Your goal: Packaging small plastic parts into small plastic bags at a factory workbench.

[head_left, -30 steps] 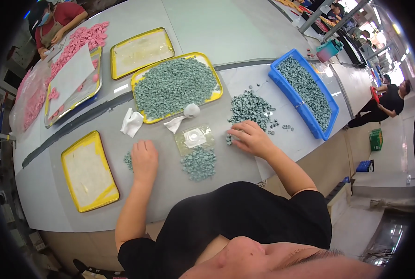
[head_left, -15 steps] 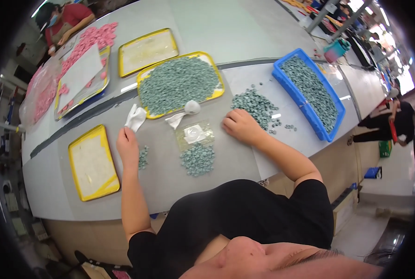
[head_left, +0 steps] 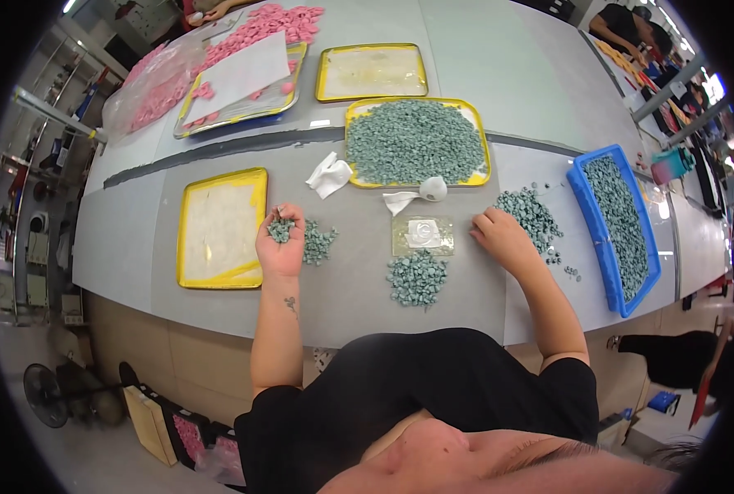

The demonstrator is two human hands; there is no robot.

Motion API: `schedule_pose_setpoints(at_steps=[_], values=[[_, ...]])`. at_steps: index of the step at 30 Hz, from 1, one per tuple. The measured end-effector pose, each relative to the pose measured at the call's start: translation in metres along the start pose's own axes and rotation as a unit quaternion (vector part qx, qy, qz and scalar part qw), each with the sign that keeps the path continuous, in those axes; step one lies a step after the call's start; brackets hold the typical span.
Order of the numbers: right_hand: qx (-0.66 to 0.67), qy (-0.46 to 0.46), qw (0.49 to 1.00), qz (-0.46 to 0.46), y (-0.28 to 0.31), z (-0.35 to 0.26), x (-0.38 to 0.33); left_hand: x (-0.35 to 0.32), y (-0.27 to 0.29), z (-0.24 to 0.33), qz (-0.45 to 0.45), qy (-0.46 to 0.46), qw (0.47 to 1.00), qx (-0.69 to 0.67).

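My left hand [head_left: 280, 245] is turned palm up and cupped around several small grey-green pieces, just right of an empty yellow tray [head_left: 219, 228]. A small heap of the same pieces [head_left: 319, 240] lies beside that hand. My right hand [head_left: 498, 236] rests knuckles up on the table at the edge of a loose pile of green pieces [head_left: 530, 212]. Between my hands lie a clear flat plastic packet [head_left: 423, 235] and another heap of pieces [head_left: 417, 277].
A yellow tray full of green pieces [head_left: 416, 142] sits at the back, a blue bin of them [head_left: 616, 222] at the right. Crumpled white tissue [head_left: 330, 174], a tape roll [head_left: 433, 188], an empty yellow tray [head_left: 372, 72] and trays of pink pieces [head_left: 239, 74] lie beyond. Other people work far right.
My left hand has lifted off the table and turned palm up with a handful of green pieces. The right hand stays at its pile. The view has shifted.
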State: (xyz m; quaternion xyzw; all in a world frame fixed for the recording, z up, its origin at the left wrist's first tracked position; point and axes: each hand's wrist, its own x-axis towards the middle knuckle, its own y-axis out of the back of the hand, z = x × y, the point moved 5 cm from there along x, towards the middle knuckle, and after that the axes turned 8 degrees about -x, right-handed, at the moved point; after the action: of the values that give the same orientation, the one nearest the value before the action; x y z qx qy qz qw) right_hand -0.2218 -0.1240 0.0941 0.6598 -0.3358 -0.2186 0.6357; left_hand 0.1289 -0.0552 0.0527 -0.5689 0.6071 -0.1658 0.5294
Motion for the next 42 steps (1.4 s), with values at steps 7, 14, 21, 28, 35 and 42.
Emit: schedule_pose_setpoints(at_steps=[7, 14, 21, 28, 35, 42], values=[[0.039, -0.059, 0.996, -0.049, -0.001, -0.001, 0.002, -0.018, 0.0, -0.005, -0.012, 0.123, 0.986, -0.115], [0.05, -0.062, 0.995, -0.053, 0.001, 0.006, -0.001, -0.005, 0.014, 0.01, -0.057, 0.128, 0.982, 0.13], [0.07, -0.059, 0.996, -0.015, -0.001, 0.012, -0.01, 0.002, -0.017, 0.017, 0.006, -0.032, 0.922, 0.387], [0.067, -0.047, 0.987, 0.14, 0.001, 0.022, -0.009, 0.005, 0.007, -0.056, 0.078, 0.032, 0.917, 0.389], [0.322, -0.224, 0.918, 0.062, -0.014, 0.016, -0.006, 0.011, 0.051, -0.102, 0.054, 0.23, 0.925, 0.298], [0.194, -0.048, 0.979, -0.028, -0.025, -0.015, 0.001, 0.0, 0.06, -0.101, 0.002, 0.216, 0.686, 0.695]])
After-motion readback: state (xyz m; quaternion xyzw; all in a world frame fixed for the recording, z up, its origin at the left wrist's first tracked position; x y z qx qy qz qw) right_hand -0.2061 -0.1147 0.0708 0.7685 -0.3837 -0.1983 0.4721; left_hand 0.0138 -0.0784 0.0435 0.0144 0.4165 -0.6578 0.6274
